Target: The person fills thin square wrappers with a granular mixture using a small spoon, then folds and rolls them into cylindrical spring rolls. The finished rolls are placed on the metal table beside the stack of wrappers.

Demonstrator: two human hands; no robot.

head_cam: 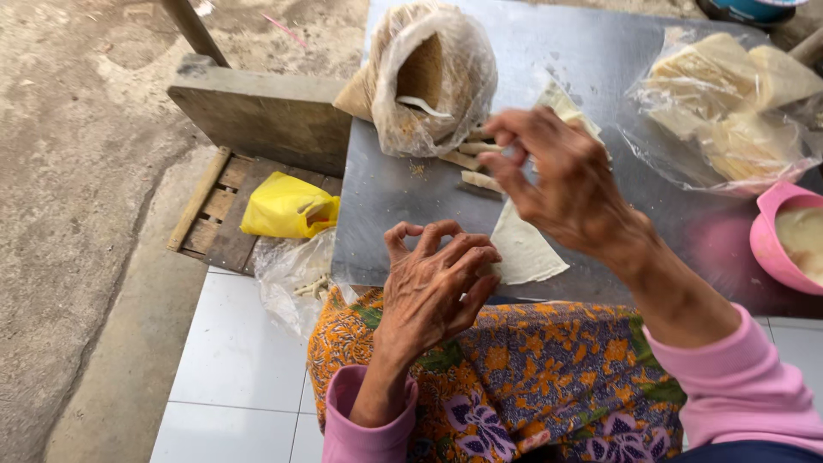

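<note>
My right hand hovers over the grey metal sheet with its fingers spread, the fingertips just beside a few pale rolled sticks. A thin pale wrapper lies flat on the sheet below that hand. Over the sheet's near edge my left hand is loosely curled and holds nothing, its fingertips close to the wrapper's left corner. Both wrists show pink sleeves above a patterned orange cloth on my lap.
A clear plastic bag of brown filling with a white spoon stands at the sheet's back. A bag of pale wrappers and a pink bowl of paste are at right. A yellow bag lies on a wooden pallet at left.
</note>
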